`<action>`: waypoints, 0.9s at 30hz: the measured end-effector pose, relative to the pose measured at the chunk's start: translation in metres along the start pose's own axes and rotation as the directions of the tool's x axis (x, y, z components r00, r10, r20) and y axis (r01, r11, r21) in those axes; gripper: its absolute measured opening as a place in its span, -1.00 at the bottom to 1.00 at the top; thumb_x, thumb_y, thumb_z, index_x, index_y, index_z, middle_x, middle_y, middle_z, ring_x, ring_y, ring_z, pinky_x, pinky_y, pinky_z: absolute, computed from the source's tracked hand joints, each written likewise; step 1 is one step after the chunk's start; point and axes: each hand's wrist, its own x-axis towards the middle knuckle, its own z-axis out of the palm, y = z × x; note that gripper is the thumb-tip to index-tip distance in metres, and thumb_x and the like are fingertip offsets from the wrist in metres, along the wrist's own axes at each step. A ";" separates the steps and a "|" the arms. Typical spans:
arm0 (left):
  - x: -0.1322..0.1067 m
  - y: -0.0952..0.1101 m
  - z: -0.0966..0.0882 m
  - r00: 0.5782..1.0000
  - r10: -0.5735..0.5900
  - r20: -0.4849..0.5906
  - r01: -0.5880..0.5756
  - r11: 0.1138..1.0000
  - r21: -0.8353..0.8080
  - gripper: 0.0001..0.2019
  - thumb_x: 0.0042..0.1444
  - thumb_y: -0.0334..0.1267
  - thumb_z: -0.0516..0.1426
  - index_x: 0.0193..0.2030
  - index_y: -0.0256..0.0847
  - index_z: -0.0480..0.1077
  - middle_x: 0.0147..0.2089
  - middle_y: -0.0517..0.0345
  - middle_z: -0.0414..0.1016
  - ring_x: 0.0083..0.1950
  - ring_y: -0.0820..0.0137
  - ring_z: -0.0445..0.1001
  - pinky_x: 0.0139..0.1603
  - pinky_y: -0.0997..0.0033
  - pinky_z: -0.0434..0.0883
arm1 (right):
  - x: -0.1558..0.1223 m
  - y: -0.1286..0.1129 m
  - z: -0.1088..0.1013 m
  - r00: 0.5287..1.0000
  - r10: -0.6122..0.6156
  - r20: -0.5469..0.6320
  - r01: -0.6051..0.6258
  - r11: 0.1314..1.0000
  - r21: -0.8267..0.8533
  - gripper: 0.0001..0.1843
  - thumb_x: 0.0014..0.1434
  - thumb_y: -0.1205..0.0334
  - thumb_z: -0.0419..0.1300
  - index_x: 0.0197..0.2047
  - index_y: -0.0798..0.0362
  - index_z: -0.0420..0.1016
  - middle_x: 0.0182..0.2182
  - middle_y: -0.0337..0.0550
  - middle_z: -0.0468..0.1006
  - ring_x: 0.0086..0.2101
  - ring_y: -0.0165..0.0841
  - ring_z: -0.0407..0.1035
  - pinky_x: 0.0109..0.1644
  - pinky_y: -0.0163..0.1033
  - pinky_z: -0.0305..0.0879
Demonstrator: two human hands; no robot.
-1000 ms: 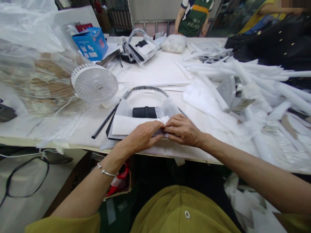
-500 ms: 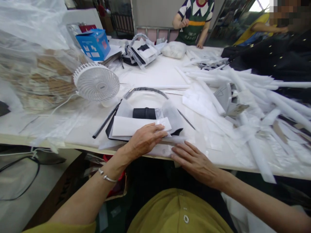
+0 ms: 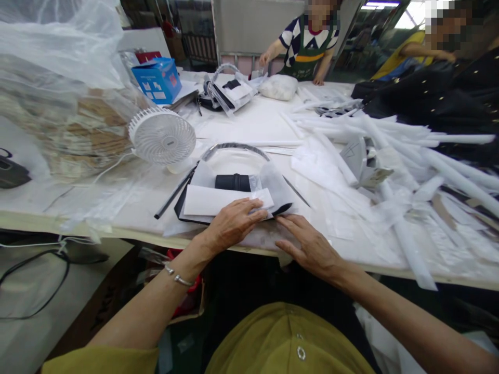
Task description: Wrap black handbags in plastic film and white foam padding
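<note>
In the head view, the left hand (image 3: 237, 222) lies flat, gripping nothing, on a white sheet (image 3: 210, 201) over the handbag (image 3: 233, 182), just beyond both hands. The right hand (image 3: 307, 243), open and empty, reaches the black flap (image 3: 282, 209); contact is unclear.

Single head cam's riding up on the wearer, looking forward and steeply down over the table (image 3: 245, 127). It's catching the left hand (image 3: 236, 222) and right hand (image 3: 310, 244) pretty close, with the olive shirt (image 3: 268, 343) filling bottom center and a co-worker (image 3: 306, 52) standing way off up top.
</note>
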 end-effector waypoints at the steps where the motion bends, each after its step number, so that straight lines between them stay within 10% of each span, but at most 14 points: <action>1: 0.000 -0.001 0.001 1.000 -0.002 0.005 0.002 1.000 0.003 -0.73 0.30 -0.34 0.07 0.12 -0.11 0.33 0.17 0.02 0.42 0.21 0.30 0.39 0.25 0.24 0.35 | 0.003 0.000 0.003 1.000 0.024 -0.005 -0.024 1.000 -0.007 -0.50 0.29 0.12 0.14 0.26 0.03 0.30 0.09 0.07 0.46 0.09 -0.11 0.35 0.20 0.11 0.34; 7: 0.003 -0.003 0.007 0.999 -0.047 0.004 0.047 0.998 0.030 -0.71 0.29 -0.39 0.06 0.11 -0.08 0.37 0.16 0.04 0.44 0.18 0.32 0.42 0.22 0.26 0.37 | 0.011 0.009 -0.001 0.997 0.065 0.036 -0.066 0.998 0.024 -0.55 0.30 0.19 0.12 0.23 0.06 0.34 0.10 0.07 0.47 0.10 -0.12 0.36 0.21 0.10 0.32; 15: 0.004 -0.002 0.009 0.999 -0.022 -0.032 0.024 0.998 0.064 -0.72 0.25 -0.39 0.12 0.08 -0.10 0.41 0.11 0.03 0.49 0.12 0.29 0.46 0.15 0.28 0.42 | -0.048 0.025 -0.007 0.930 -0.226 0.290 0.289 0.937 -0.197 -0.23 0.12 0.52 0.10 0.39 0.01 0.11 0.35 0.01 0.14 0.32 -0.09 0.03 0.34 0.16 0.08; 27: 0.004 -0.002 0.010 0.995 -0.053 -0.086 0.055 0.998 0.027 -0.76 0.29 -0.32 0.09 0.08 -0.09 0.41 0.08 0.05 0.50 0.09 0.31 0.48 0.11 0.30 0.44 | -0.015 -0.002 0.016 0.900 -0.412 -0.141 0.419 0.907 0.027 -0.63 0.25 0.55 0.01 0.03 0.10 0.45 -0.08 -0.03 0.62 0.01 -0.31 0.46 0.23 -0.07 0.32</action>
